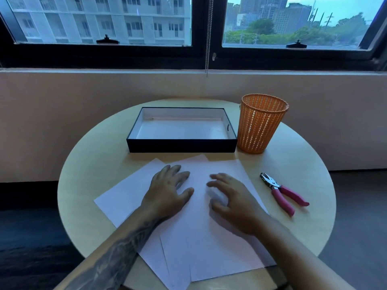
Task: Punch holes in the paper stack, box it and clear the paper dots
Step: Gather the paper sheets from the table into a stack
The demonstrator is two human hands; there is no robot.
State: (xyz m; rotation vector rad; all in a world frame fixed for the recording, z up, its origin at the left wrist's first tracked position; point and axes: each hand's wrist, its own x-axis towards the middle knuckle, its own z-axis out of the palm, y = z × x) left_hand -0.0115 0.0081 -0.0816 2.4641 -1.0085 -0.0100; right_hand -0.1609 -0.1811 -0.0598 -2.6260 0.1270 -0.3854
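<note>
Round table (88,185) seen from above, left to right. Left hand (169,191), fingers spread and flat, presses on the fanned white sheets (201,237) (not squared into a stack); right hand (232,204), also spread and holding nothing, hovers or rests lightly on them. Behind, the dark box (181,145) stands open and empty; beside it, the orange mesh bin (261,124). The pink-handled hole punch (282,191) lies untouched at right. Judged stage: beginning; punching, boxing and dot-clearing all remain. No legible writing or brand visible.
</note>
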